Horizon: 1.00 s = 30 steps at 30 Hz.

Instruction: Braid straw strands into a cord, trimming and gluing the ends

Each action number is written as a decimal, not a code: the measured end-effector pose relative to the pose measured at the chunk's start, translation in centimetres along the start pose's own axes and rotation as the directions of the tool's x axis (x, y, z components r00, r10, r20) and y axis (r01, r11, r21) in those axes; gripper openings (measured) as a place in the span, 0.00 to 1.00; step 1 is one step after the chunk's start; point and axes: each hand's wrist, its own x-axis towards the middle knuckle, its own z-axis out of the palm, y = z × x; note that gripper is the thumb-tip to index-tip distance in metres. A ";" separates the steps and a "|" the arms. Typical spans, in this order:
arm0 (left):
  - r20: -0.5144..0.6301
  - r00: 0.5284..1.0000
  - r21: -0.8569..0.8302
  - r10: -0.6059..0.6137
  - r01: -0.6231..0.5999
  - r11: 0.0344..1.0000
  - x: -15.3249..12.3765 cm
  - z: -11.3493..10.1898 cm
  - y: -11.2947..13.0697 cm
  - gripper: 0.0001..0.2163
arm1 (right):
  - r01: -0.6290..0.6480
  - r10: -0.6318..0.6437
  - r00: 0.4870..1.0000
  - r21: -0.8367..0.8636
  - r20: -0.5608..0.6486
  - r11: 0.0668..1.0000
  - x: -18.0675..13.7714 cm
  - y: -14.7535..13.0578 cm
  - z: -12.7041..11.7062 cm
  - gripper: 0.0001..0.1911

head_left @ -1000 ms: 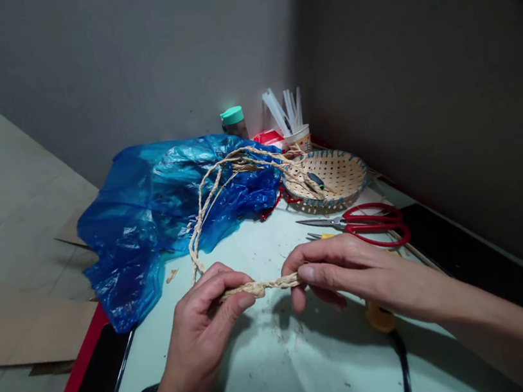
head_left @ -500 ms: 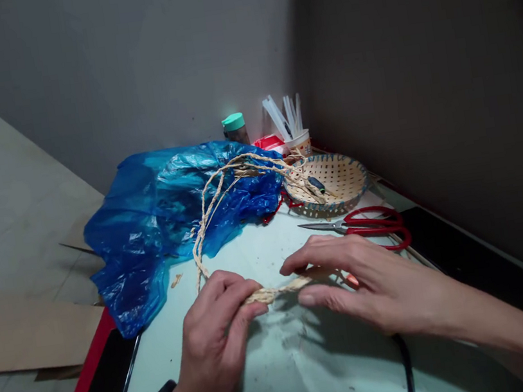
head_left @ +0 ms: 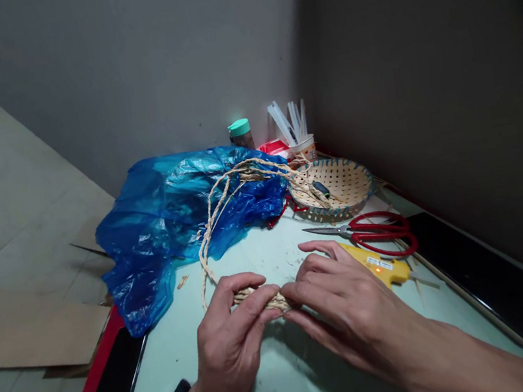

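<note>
A long braided straw rope (head_left: 211, 219) runs from the woven basket over the blue bag down to my hands. My left hand (head_left: 233, 339) pinches the rope's near end between thumb and fingers. Close against it, my right hand (head_left: 345, 304) grips the same end (head_left: 262, 299) with thumb and fingertips, its other fingers stretched out. Only a short piece of the rope end shows between the two hands. Both hands hover low over the pale green table (head_left: 287, 380).
A crumpled blue plastic bag (head_left: 167, 216) lies at the left. A round woven basket (head_left: 338, 186), red-handled scissors (head_left: 373, 232) and a yellow glue gun (head_left: 378, 267) lie right of my hands. A green-capped jar (head_left: 240, 134) and a cup of sticks (head_left: 299, 135) stand against the wall.
My right hand has slid left along the rope end until it meets my left hand. The stretch of rope between the hands has shortened. The glue gun has come into view behind my right hand.
</note>
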 end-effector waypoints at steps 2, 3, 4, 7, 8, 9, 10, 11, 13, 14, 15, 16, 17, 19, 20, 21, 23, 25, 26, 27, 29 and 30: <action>0.001 0.999 -0.057 -0.032 0.032 0.998 0.3 0.1 -0.1 0.14 | 0.011 -0.011 1.000 0.011 0.002 1.000 0.0 0.3 0.1 0.09; 0.005 0.999 -0.086 -0.046 0.046 0.995 0.4 0.1 -0.1 0.13 | 0.011 -0.011 1.000 0.020 0.005 1.000 0.0 0.4 0.1 0.09; 0.009 0.998 -0.112 -0.059 0.060 0.992 0.5 0.1 0.0 0.13 | 0.007 -0.008 1.000 0.028 0.012 1.000 0.1 0.6 0.2 0.09; 0.019 0.990 -0.170 -0.138 0.139 0.976 0.6 0.0 0.0 0.16 | -0.002 0.000 0.999 0.047 0.034 0.999 0.1 0.9 0.1 0.07; 0.019 0.982 -0.196 -0.185 0.185 0.963 0.6 -0.1 0.0 0.18 | 0.001 -0.003 1.000 0.049 0.028 0.999 0.1 0.9 0.1 0.06; 0.017 0.969 -0.230 -0.246 0.243 0.942 0.6 -0.2 -0.1 0.21 | 0.008 -0.009 1.000 0.048 0.009 0.999 0.2 0.9 0.0 0.05; 0.014 0.948 -0.276 -0.317 0.308 0.910 0.6 -0.3 -0.2 0.24 | 0.019 -0.018 1.000 0.042 -0.022 0.999 0.2 0.9 0.0 0.05; 0.015 0.920 -0.335 -0.391 0.373 0.865 0.6 -0.4 -0.4 0.26 | 0.029 -0.027 0.998 0.031 -0.061 0.999 0.2 0.9 0.0 0.04; 0.044 0.841 -0.474 -0.540 0.493 0.729 0.7 -0.5 -0.7 0.22 | 0.045 -0.044 0.991 0.000 -0.125 0.999 0.3 0.9 0.0 0.04; 0.074 0.801 -0.544 -0.594 0.532 0.649 0.9 -0.6 -0.8 0.17 | 0.055 -0.056 0.988 -0.016 -0.145 0.998 0.3 1.0 0.1 0.04; 0.113 0.768 -0.606 -0.631 0.557 0.569 1.0 -0.6 -0.9 0.13 | 0.060 -0.064 0.986 -0.033 -0.152 0.998 0.3 1.1 0.2 0.04; 0.158 0.746 -0.653 -0.647 0.571 0.498 1.1 -0.5 -1.0 0.11 | 0.065 -0.072 0.986 -0.048 -0.154 0.997 0.3 1.2 0.3 0.04; 0.199 0.731 -0.683 -0.652 0.581 0.443 1.2 -0.5 -0.9 0.10 | 0.072 -0.081 0.985 -0.063 -0.152 0.995 0.3 1.2 0.4 0.04; 0.252 0.708 -0.710 -0.660 0.598 0.371 1.4 -0.4 -0.8 0.08 | 0.079 -0.091 0.985 -0.087 -0.149 0.993 0.2 1.3 0.7 0.05; 0.264 0.690 -0.714 -0.674 0.610 0.345 1.4 -0.3 -0.8 0.08 | 0.078 -0.091 0.986 -0.097 -0.142 0.992 0.1 1.3 0.9 0.06; 0.267 0.672 -0.716 -0.691 0.618 0.325 1.3 -0.3 -0.7 0.07 | 0.078 -0.091 0.988 -0.104 -0.126 0.992 0.1 1.3 1.0 0.07; 0.265 0.641 -0.715 -0.721 0.631 0.299 1.2 -0.2 -0.8 0.06 | 0.078 -0.087 0.993 -0.118 -0.074 0.990 0.0 1.4 1.0 0.06; 0.275 0.625 -0.711 -0.731 0.644 0.283 1.1 0.0 -1.1 0.06 | 0.071 -0.072 0.997 -0.125 -0.001 0.990 0.0 1.6 0.6 0.07; 0.289 0.619 -0.707 -0.730 0.652 0.272 1.1 0.1 -1.3 0.06 | 0.063 -0.058 0.997 -0.125 0.041 0.990 0.1 1.7 0.3 0.07; 0.310 0.609 -0.702 -0.730 0.664 0.256 1.0 0.2 -1.5 0.06 | 0.049 -0.040 0.996 -0.127 0.076 0.991 0.1 1.8 -0.2 0.08; 0.372 0.585 -0.684 -0.721 0.698 0.213 0.9 0.4 -1.8 0.07 | 0.025 -0.008 0.993 -0.145 0.117 0.989 0.4 1.9 -1.3 0.10; 0.408 0.574 -0.673 -0.710 0.715 0.192 0.8 0.6 -1.8 0.08 | 0.016 0.002 0.993 -0.164 0.114 0.986 0.6 1.9 -2.0 0.11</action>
